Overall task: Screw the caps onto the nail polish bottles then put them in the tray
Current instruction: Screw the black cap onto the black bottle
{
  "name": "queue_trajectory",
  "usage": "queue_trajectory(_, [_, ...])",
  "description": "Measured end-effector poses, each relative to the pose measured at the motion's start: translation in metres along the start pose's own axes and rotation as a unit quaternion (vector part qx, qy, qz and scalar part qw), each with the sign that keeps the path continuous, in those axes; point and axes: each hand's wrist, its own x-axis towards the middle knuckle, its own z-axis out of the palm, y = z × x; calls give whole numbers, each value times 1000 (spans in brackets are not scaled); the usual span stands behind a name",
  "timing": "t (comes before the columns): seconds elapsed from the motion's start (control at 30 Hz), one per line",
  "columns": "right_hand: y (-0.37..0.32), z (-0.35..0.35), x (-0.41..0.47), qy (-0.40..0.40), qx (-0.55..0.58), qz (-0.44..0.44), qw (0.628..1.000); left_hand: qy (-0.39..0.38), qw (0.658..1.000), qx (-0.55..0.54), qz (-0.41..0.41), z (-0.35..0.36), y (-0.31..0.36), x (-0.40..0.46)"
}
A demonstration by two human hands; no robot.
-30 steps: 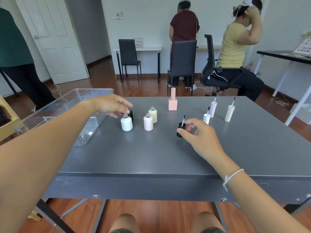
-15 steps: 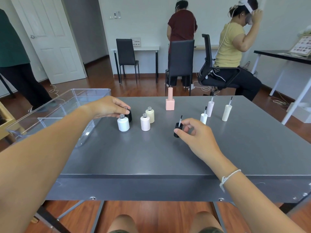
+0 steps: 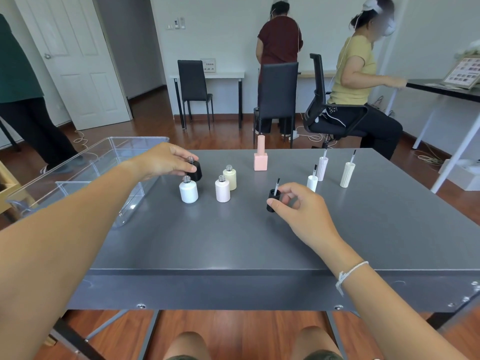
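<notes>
left hand gripping black bottle, right hand pinching black cap, brush up: matched pair, ready for screwing together.

The near part of the tabletop is bare, so a hand can slide there. Three open bottles stand close together in the middle. Three caps with brushes stand at the right. A pink bottle stands behind. The clear tray walls off the left side.
</notes>
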Motion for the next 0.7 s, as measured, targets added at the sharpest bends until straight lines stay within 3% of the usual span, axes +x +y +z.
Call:
queue_trajectory(0.2, [-1, 0, 0, -2, 4, 1, 1000, 43, 996, -47, 66, -6, 30, -7])
queue_trajectory(0.43, [-2, 0, 0, -2, 15, 9, 1000, -2, 986, -106, 129, 34, 57, -40])
queue_trajectory(0.7, [-5, -2, -2, 7, 19, 12, 1000, -31, 979, -159, 123, 93, 45, -81])
